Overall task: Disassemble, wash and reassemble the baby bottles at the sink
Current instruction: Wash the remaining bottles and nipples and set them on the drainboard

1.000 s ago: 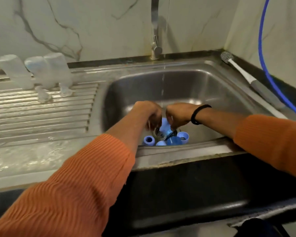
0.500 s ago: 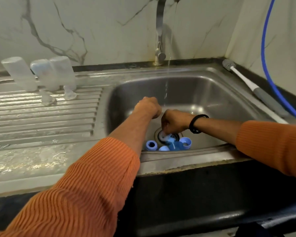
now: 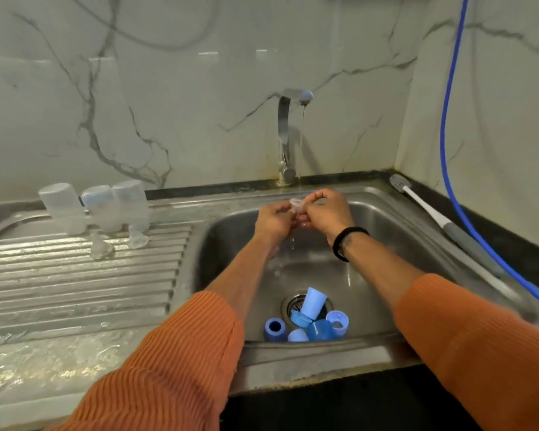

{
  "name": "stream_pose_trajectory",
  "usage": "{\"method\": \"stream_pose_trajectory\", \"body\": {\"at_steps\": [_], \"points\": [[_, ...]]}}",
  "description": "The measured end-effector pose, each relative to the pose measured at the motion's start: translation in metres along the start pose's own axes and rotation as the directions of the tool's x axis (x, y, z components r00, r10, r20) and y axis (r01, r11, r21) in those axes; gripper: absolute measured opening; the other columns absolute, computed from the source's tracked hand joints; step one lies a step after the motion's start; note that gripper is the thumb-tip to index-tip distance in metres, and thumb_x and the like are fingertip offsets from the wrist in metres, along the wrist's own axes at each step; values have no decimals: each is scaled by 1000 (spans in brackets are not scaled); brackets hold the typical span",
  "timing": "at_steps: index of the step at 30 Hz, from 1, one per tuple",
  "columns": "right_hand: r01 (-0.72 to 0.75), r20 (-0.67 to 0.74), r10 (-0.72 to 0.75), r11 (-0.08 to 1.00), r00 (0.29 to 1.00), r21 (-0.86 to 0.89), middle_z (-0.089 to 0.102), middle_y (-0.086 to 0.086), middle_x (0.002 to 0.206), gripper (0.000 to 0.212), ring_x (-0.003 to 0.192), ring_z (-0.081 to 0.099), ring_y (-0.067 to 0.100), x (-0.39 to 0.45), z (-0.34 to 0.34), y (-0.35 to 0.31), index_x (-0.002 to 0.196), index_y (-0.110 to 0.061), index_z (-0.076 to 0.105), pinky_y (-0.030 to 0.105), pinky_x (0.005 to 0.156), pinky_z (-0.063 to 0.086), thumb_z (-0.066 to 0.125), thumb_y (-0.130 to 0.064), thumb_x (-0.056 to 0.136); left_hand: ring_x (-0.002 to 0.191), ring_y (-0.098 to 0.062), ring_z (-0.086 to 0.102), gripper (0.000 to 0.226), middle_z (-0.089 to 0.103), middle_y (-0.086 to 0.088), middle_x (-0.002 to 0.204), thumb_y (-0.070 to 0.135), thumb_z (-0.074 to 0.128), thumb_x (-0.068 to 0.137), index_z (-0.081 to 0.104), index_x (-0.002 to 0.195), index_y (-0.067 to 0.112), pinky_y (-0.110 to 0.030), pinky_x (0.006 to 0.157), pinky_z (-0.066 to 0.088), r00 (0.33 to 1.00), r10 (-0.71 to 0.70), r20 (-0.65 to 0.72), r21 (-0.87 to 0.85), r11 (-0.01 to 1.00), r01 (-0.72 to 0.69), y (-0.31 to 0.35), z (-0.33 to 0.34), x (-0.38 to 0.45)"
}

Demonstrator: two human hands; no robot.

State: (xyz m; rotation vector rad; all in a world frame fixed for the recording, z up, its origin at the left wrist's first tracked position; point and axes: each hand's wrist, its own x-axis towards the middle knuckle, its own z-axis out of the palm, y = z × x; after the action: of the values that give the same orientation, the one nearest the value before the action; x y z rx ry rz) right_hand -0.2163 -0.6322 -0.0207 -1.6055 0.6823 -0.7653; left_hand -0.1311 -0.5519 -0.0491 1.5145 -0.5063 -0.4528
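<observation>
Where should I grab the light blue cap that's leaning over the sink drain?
Probably by its side walls, near the upper, closed end, coming from above. The cap stands tilted over the drain with its top free, while other blue parts crowd its lower end.

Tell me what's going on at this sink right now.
A person is rinsing a small clear teat, held between the left hand and right hand, under the running tap. Blue caps and rings lie around the drain in the sink. Three clear bottles stand upside down on the drainboard, with two teats beside them. A brush lies on the sink's right rim.
</observation>
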Motion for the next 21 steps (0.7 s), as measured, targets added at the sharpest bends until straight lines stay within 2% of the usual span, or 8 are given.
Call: {"method": "stream_pose_trajectory", "body": {"at_steps": [2,4,8,11,14,16,18,21], "points": [[135,14,-135,966,991,-220,76,4,87,12,77,75,20,4,-3,1,93,-20,65,40,70,65,76,-22,92,54,-10,55,19,65,-2,69,9,59,102,74,113,4,-22,50,44,999,38,19,-54,998,-37,2,0,6],[221,57,-215,906,975,-362,73,-2,86,8,81,72,18,6,-5,2,94,-26,65,45,77,63,72,-22,93,51,-8,47,19,59,2,61,8,57,103,74,108,3,-22,49,40,996,76,48,-89,993,-72,-1,-1,9],[235,186,-172,885,967,-402,72,-1,96,10,87,71,19,6,-5,1,103,-25,64,46,85,61,66,-34,99,63,-9,61,21,73,-3,78,9,58,103,75,115,11,-23,58,52,996,66,64,-129,990,-57,-5,-3,12],[260,236,-173,873,956,-412,73,0,98,18,82,70,17,5,-4,-4,104,-25,65,44,85,61,55,-40,105,77,-14,70,20,77,-8,93,11,56,105,74,114,13,-23,65,58,999,-16,49,-289,957,30,1,1,13],[315,241,-233,861,942,-400,73,0,99,26,89,70,18,5,-4,-7,110,-21,70,46,88,60,52,-39,107,81,-15,71,20,77,-11,100,11,55,105,74,112,13,-25,72,62,996,-79,44,-424,901,90,8,1,13],[347,185,-296,848,937,-401,75,0,98,24,93,70,16,5,-4,-6,108,-18,73,41,89,59,56,-35,106,84,-17,71,20,77,-15,106,11,58,104,75,113,8,-28,79,61,995,-96,33,-452,887,100,11,3,13],[399,104,-393,818,914,-414,76,-1,99,18,92,69,11,5,-4,-6,105,-17,77,28,86,57,64,-29,103,81,-18,73,19,77,-18,107,8,62,101,75,114,1,-30,81,62,994,-111,6,-487,868,100,13,7,13],[440,29,-468,804,883,-400,77,-4,98,12,86,67,3,3,-4,-6,104,-19,80,9,77,48,71,-25,98,71,-17,74,13,78,-16,90,8,69,96,78,104,1,-34,79,65,991,-113,-73,-444,893,70,16,11,15]]}}
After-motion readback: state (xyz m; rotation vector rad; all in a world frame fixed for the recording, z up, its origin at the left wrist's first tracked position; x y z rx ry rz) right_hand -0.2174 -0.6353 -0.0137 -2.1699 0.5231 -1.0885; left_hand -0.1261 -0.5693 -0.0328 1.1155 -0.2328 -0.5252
